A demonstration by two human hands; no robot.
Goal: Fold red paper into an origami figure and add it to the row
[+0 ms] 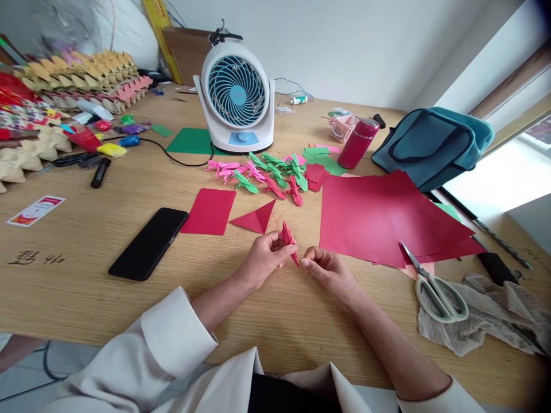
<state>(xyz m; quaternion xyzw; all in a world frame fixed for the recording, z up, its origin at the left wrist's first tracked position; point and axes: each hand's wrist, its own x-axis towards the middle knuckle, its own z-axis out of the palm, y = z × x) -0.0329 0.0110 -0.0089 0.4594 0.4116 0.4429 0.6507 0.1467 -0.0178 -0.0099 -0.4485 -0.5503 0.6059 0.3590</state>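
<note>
My left hand (263, 258) is closed, pinching a small red folded-paper figure (288, 236) between thumb and fingers. The figure is narrow and pointed, one tip up and the other down toward my right hand (329, 272). Thumb and forefinger of that hand are pressed together just beside the lower tip, with nothing visible between them. Beyond my left hand lies a red paper triangle (257, 218), and left of it a stack of red paper squares (210, 211). Several finished folded-paper figures (275, 169) in pink, green and red are heaped in front of the fan.
A white fan (238, 94) stands at the back. A black phone (148, 244) lies left. Large red sheets (383, 215), scissors (437, 289) and a crumpled cloth (482, 315) are on the right. Behind them are a red bottle (359, 143) and a teal bag (430, 146).
</note>
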